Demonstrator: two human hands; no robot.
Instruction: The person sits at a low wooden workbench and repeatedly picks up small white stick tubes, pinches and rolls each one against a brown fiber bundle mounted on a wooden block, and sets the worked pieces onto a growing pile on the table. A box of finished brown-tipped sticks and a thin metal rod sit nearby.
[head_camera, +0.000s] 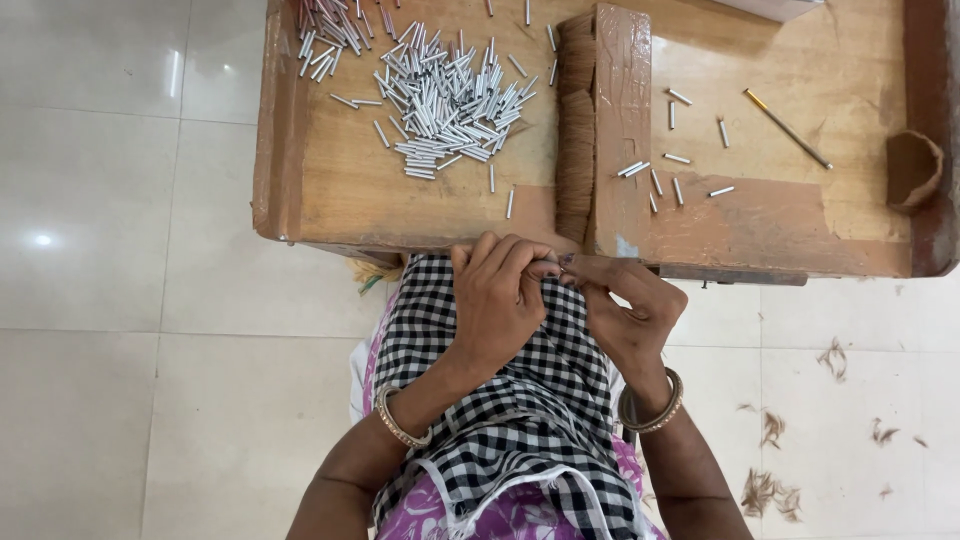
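My left hand (497, 300) and my right hand (625, 312) meet over a black-and-white checked cloth (510, 400) on my lap, just in front of the low wooden table (330, 180). Both pinch a small dark object (556, 268) between the fingertips; it is too small to tell what it is. A pile of short silver metal tubes (450, 100) lies on the table's left part. A bundle of brown fibres (575, 130) rests against an upright wooden block (620, 120) in the middle.
A few loose silver tubes (675, 165) and a thin pencil-like stick (787, 128) lie on the table's right part, with a small brown cup (912, 170) at the right edge. Brown fibre scraps (770, 490) litter the white tiled floor on the right.
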